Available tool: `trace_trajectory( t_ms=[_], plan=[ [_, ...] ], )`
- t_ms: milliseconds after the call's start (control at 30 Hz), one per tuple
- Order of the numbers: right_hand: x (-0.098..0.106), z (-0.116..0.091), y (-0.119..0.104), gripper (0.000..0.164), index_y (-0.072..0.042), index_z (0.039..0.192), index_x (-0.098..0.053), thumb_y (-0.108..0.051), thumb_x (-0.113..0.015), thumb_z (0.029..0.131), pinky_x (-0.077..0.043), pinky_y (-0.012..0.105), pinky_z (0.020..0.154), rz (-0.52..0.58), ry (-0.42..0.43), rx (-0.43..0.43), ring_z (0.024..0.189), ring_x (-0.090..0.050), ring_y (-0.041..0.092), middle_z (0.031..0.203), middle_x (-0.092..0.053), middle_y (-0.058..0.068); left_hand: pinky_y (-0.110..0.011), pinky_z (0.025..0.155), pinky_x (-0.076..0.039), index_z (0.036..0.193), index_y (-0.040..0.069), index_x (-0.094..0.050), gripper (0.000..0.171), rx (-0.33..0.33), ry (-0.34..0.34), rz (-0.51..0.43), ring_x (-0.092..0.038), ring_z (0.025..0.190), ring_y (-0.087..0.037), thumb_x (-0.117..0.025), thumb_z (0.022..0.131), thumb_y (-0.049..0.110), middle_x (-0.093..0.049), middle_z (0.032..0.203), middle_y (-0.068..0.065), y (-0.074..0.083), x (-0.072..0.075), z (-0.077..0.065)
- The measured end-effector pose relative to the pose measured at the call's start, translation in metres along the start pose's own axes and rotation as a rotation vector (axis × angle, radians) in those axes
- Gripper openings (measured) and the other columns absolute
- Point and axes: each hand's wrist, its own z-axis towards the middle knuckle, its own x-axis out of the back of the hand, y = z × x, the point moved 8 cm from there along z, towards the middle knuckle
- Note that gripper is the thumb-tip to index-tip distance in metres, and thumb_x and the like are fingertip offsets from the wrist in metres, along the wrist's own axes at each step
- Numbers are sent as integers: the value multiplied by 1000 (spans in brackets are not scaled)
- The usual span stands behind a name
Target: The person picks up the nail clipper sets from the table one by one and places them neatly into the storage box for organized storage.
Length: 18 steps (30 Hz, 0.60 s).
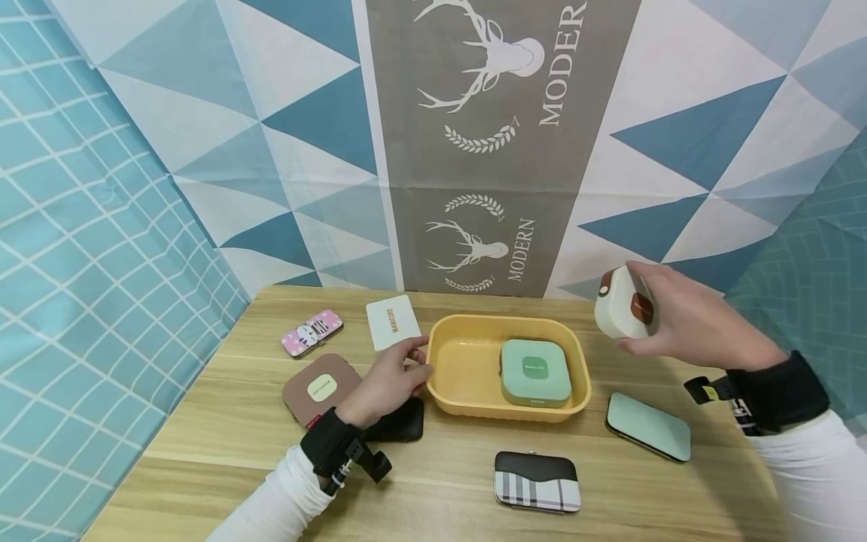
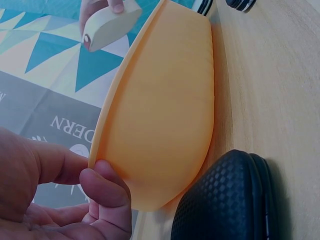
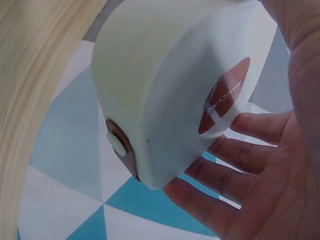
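My left hand (image 1: 389, 382) pinches the left rim of a yellow plastic basket (image 1: 467, 369) between thumb and fingers, as the left wrist view also shows. Inside the basket, on its right side, lies a mint-green manicure case (image 1: 518, 384). Raised above the table to the right of the basket, my right hand (image 1: 698, 320) grips a cream-white manicure case (image 1: 615, 312) by its edges. A brown label reading MANICURE (image 3: 225, 95) and a brown snap tab (image 3: 122, 150) show on that case in the right wrist view.
Left of the basket lie a pink patterned case (image 1: 311, 333), a white MANICURE case (image 1: 393, 322), a brown case (image 1: 321, 385) and a black case (image 1: 403, 423), partly under my left arm. In front is a black-and-plaid case (image 1: 537, 482); at right, a pale green one (image 1: 648, 427). A patterned backdrop (image 1: 474, 165) rises behind.
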Motion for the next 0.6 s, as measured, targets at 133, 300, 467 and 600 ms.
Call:
trace_trajectory(
  t_ms=[133, 300, 467, 600],
  plan=[
    [0, 5, -7, 76, -17, 123, -57, -33, -102, 65, -48, 29, 64, -1, 16, 35, 82, -51, 14, 98, -55, -3, -30, 67, -48, 155, -4, -44, 54, -4, -3, -3, -55, 71, -18, -60, 104, 1, -52, 112, -14, 1, 0, 0],
    [-1, 11, -17, 74, -19, 120, -57, -31, -102, 63, -49, 29, 66, 4, 26, 76, 83, -51, 13, 98, -55, -6, -29, 65, -46, 155, -6, -43, 54, -7, -8, -6, -51, 68, -17, -58, 104, 0, -51, 112, -15, 1, -1, 0],
    [-4, 15, -25, 75, -19, 123, -56, -28, -101, 64, -52, 30, 70, 47, 16, 87, 87, -51, 12, 102, -57, -6, -29, 64, -46, 155, -6, -43, 53, -8, -6, -8, -50, 66, -17, -58, 104, 0, -51, 111, -15, 2, -1, -1],
    [-8, 18, -29, 75, -15, 123, -55, -26, -101, 65, -53, 30, 71, 86, 4, 82, 87, -53, 13, 102, -58, -4, -30, 64, -46, 154, -6, -44, 53, -12, -3, -16, -51, 67, -17, -58, 104, -1, -52, 111, -15, 2, -1, -1]
  ],
)
